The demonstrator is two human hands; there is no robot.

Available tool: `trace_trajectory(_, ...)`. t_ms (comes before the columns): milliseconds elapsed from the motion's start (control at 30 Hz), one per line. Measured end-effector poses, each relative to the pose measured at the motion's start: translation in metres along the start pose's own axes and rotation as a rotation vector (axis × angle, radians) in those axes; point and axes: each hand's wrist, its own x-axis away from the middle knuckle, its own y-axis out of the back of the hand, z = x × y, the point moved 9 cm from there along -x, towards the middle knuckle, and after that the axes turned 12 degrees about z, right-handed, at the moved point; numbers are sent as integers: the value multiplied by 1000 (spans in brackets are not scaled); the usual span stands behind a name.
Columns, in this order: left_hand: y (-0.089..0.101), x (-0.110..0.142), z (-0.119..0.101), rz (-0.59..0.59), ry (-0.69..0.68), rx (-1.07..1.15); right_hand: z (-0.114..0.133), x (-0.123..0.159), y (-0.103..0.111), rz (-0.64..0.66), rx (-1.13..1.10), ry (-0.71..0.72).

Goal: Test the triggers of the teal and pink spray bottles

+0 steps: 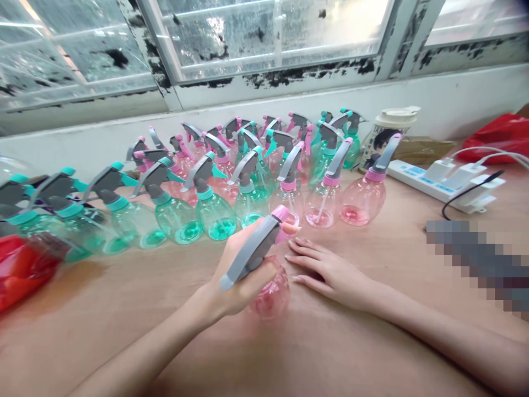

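My left hand [237, 275] is wrapped round the neck of a pink spray bottle [270, 295] with a grey trigger head [252, 248] and pink nozzle, tilting it over the table. My right hand [326, 270] lies flat on the brown table [372, 342] just right of the bottle, fingers stretched out and holding nothing. Beyond both hands stand rows of finished spray bottles, teal ones [215, 212] to the left and pink ones [363, 193] to the right.
A white power strip [438, 179] with chargers and cables lies at the right. A patterned jar with a white lid [390, 135] stands by the wall. Red bags sit at the far left [20, 270] and far right [500, 135]. Windows run along the back.
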Motion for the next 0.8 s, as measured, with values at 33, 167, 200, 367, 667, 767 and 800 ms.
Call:
trace_trajectory(33, 0, 0, 1, -4, -7, 18, 0, 0, 0, -2, 0, 2)
trace_trajectory(167, 0, 3, 7, -24, -4, 22, 0, 0, 0, -1, 8, 3)
trace_trajectory(200, 0, 4, 8, -26, 4, 17, 0, 0, 0, 3, 14, 2)
trace_trajectory(367, -1, 5, 9, -28, 9, 25, 0, -1, -1, 20, 35, -2)
trace_trajectory(667, -2, 2, 5, -25, -66, 66, -1, 0, -2, -2, 5, 5)
trace_trajectory(767, -2, 1, 1, -29, -39, 39, -2, 0, -1, -9, -10, 7)
trace_trajectory(800, -1, 1, 1, -32, -11, 29, -2, 0, -1, -8, -11, 8)
